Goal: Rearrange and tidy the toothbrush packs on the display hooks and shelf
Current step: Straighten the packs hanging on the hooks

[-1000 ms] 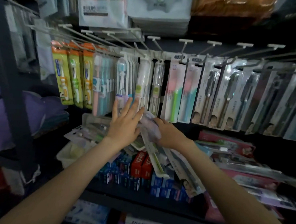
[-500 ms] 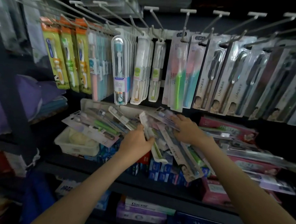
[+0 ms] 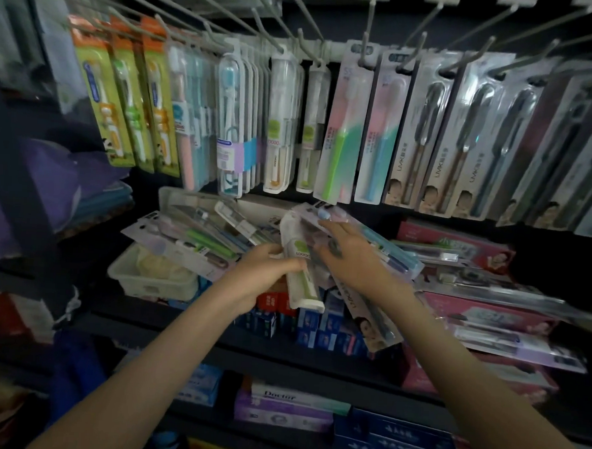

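**Both hands in the shelf pile, hooks full above**

Nearest, on the lower tier, lies a white and purple box (image 3: 288,400) printed "Doctor", with dark blue cartons (image 3: 396,439) just to its right; their white writing is too small to read.

Above it, both forearms reach over the dark shelf (image 3: 165,334). The left hand (image 3: 264,274) has fingers and thumb curled tight round a white toothbrush pack (image 3: 303,286), tilted with its foot toward the camera. A green handle shows through it, and a green label reads "10000". The right hand (image 3: 351,258) lies beside it with fingers straight and spread, pressing on a lilac pack (image 3: 326,215) atop the loose pile. That hand grips nothing.

Under the pile stand red and blue toothpaste boxes (image 3: 277,300). A slanted grey pack (image 3: 368,317) marked "LMK" shows a printed face at its foot. More loose packs (image 3: 191,232) fan leftward over a white basket (image 3: 147,281). Pink cartons (image 3: 482,313) stack up to the right.

Farthest, the display hooks (image 3: 365,53) carry hanging rows. From the left come yellow-green cards with orange tops (image 3: 120,88), then clear cases (image 3: 279,120) labelled "10000". A pink-and-green brush card (image 3: 344,124) follows, then grey cards (image 3: 443,136) lettered "LMK" down the side.
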### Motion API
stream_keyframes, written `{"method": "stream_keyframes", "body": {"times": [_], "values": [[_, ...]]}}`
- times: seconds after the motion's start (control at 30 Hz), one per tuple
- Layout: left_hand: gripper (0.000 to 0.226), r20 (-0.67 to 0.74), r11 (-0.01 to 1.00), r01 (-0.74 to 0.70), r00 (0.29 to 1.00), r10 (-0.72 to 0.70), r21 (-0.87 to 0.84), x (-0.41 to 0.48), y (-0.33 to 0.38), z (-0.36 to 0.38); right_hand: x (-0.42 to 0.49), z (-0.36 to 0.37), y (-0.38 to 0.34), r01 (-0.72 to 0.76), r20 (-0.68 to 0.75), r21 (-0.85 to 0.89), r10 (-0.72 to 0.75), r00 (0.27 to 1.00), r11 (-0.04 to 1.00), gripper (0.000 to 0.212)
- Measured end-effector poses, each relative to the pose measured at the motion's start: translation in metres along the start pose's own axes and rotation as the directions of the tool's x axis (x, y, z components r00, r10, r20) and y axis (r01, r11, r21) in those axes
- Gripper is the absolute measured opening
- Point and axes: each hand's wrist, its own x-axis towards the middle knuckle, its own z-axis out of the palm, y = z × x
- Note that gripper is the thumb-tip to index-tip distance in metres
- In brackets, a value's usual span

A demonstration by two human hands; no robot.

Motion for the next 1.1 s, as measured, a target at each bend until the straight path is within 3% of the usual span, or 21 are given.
{"method": "stream_keyframes", "body": {"times": [0.07,0.23,0.37,0.47,0.57,0.67,0.77,0.83,0.9,0.93,1.0,1.1], "values": [[0.06,0.044,1.0,-0.019,0.999,0.018,0.015,-0.008,0.001,-0.011,0.003,0.005,-0.016,-0.036,0.012,0.126,0.035,0.999,0.991,0.049],[0.033,0.091,0.992,-0.116,0.989,0.112,0.043,-0.023,0.005,-0.025,0.011,0.014,-0.039,-0.215,0.146,0.463,0.165,0.975,0.86,0.041],[0.045,0.106,0.96,-0.221,0.973,0.205,0.172,-0.026,0.012,-0.021,0.014,0.013,-0.041,-0.269,0.217,0.622,0.169,0.961,0.735,0.049],[0.059,0.136,0.933,-0.267,0.961,0.24,0.242,-0.025,0.016,-0.02,0.014,0.005,-0.042,-0.262,0.22,0.649,0.153,0.963,0.714,0.054],[0.062,0.13,0.902,-0.29,0.957,0.261,0.319,-0.024,0.024,-0.021,0.013,-0.008,-0.042,-0.193,0.135,0.628,0.139,0.981,0.754,0.066],[0.049,-0.012,0.769,-0.405,0.881,0.472,0.495,-0.019,0.042,-0.026,0.012,-0.025,-0.047,-0.048,0.001,0.518,0.055,0.998,0.854,0.074],[0.051,-0.16,0.605,-0.482,0.683,0.713,0.634,-0.008,0.063,-0.031,0.02,-0.04,-0.057,0.095,-0.186,0.339,-0.032,0.982,0.936,0.079],[0.055,-0.143,0.46,-0.488,0.556,0.819,0.742,0.004,0.078,-0.037,0.031,-0.052,-0.067,0.131,-0.25,0.295,-0.056,0.967,0.946,0.084],[0.063,-0.087,0.289,-0.389,0.46,0.884,0.875,0.022,0.092,-0.044,0.044,-0.061,-0.077,0.151,-0.281,0.254,-0.077,0.957,0.955,0.086],[0.068,-0.053,0.215,-0.325,0.443,0.895,0.921,0.03,0.099,-0.047,0.05,-0.066,-0.082,0.158,-0.296,0.224,-0.087,0.951,0.962,0.085],[0.077,-0.02,0.151,-0.235,0.482,0.876,0.96,0.04,0.115,-0.051,0.06,-0.071,-0.091,0.181,-0.332,0.173,-0.116,0.936,0.968,0.086],[0.088,-0.072,0.202,-0.199,0.52,0.851,0.959,0.053,0.129,-0.054,0.066,-0.073,-0.1,0.228,-0.378,0.136,-0.162,0.911,0.964,0.087]]}}
